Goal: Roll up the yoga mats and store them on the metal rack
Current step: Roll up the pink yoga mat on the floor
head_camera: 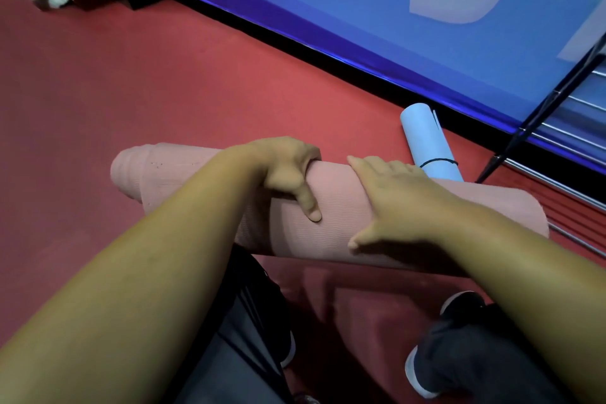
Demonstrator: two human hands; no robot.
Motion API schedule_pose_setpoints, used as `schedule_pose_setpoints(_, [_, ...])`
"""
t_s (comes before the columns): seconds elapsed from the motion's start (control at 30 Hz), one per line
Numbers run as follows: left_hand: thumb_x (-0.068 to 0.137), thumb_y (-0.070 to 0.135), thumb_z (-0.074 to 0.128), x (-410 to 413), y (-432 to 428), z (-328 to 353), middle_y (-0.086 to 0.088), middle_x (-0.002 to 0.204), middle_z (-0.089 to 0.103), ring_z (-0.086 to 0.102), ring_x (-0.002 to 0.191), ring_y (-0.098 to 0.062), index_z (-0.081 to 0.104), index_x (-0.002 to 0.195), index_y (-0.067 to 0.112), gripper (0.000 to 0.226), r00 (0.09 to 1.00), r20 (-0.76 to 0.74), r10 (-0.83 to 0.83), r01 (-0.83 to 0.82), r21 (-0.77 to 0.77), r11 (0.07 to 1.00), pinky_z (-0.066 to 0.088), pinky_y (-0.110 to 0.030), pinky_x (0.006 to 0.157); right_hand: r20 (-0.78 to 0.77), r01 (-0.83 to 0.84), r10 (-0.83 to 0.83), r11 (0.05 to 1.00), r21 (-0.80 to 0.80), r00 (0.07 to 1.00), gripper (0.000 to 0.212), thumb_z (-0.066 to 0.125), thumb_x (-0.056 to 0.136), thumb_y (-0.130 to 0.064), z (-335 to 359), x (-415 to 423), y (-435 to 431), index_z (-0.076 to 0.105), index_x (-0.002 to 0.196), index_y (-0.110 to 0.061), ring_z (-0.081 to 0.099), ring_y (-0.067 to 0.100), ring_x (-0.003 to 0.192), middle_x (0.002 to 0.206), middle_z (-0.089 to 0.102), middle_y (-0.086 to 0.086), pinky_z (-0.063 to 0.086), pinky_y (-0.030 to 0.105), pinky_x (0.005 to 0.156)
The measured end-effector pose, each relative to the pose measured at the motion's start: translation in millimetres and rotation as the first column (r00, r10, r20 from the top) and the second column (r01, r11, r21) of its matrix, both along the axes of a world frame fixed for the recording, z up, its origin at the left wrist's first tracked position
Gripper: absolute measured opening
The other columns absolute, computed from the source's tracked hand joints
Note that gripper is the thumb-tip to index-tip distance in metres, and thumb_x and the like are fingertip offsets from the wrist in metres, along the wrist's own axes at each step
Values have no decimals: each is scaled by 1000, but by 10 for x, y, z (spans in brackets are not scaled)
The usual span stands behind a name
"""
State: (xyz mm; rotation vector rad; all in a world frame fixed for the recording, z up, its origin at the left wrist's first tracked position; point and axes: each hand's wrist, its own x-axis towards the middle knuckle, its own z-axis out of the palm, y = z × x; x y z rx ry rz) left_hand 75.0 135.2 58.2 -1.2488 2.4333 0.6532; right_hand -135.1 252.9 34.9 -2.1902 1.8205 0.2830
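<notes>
The pink mat (288, 233) lies sideways under both hands; left hand (288, 170) curls over it, right hand (396, 203) rests flat, nearer the rack (541, 110).

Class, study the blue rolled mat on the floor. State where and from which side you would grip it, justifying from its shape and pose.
Grip the blue mat around its middle, beyond the black band, from above-left. The banded roll lies on the floor, round enough to wrap; the rack crowds its right and the pink mat covers its near end.
</notes>
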Motion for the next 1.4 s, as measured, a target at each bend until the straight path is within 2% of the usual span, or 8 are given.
schedule_pose_setpoints(0.17, [37,67,98,63,-42,7,14,98,73,70,92,-13,66,115,33,91,998,-38,46,-42,97,994,60,-37,89,-114,-8,-15,981,-195,993,159,80,55,-89,-112,198,69,-13,169,-28,46,36,137,158,35,5,39,60,113])
schedule_pose_setpoints(0.47, [58,81,78,74,55,9,11,129,67,63,117,-19,56,140,36,96,997,-56,-60,59,-14,998,53,-44,105,146,145,-142,989,-14,979,121,83,43,-86,-15,47,-130,47,145,-31,60,27,118,134,56,-10,54,50,98])
schedule_pose_setpoints(0.7, [43,98,74,-101,343,-96,-5,175,19,23,159,-35,-2,169,32,161,922,330,-202,311,-319,896,14,-65,128,327,165,-221,968,191,919,81,94,47,-73,72,-243,-286,68,115,-38,67,9,97,106,72,-19,58,40,92])
schedule_pose_setpoints(0.83, [42,101,69,-87,336,-76,0,147,53,54,135,-31,28,157,35,140,942,225,-250,325,-409,853,33,-59,119,383,143,-231,959,244,894,74,97,50,-69,83,-321,-305,70,113,-42,70,3,95,104,74,-23,59,37,92])
schedule_pose_setpoints(0.93, [40,99,72,-85,319,-58,7,129,59,59,116,-26,39,142,38,123,951,162,-264,308,-390,868,50,-49,98,362,101,-196,959,264,911,75,95,53,-70,112,-314,-289,68,117,-42,69,3,98,107,73,-23,58,37,94])
schedule_pose_setpoints(1.13, [36,93,80,-95,204,-38,14,120,62,61,109,-22,43,133,47,114,973,127,-195,216,-184,959,55,-46,92,279,25,-90,974,226,956,87,83,71,-76,131,-223,-194,51,144,-40,62,12,116,134,64,-14,51,40,105])
schedule_pose_setpoints(1.27, [33,85,89,-6,63,-72,19,107,69,67,100,-15,55,122,48,102,997,31,-69,69,-1,998,58,-42,93,86,-17,8,994,105,996,135,76,63,-88,33,-75,-103,14,168,-30,46,28,142,163,38,-2,41,48,118])
schedule_pose_setpoints(1.4, [38,70,99,100,-24,-107,18,104,74,72,99,-10,63,116,43,90,998,-48,34,-25,168,986,60,-43,95,-64,-73,71,997,-21,995,161,79,52,-92,-76,39,12,-14,168,-31,41,34,143,168,23,0,39,54,117])
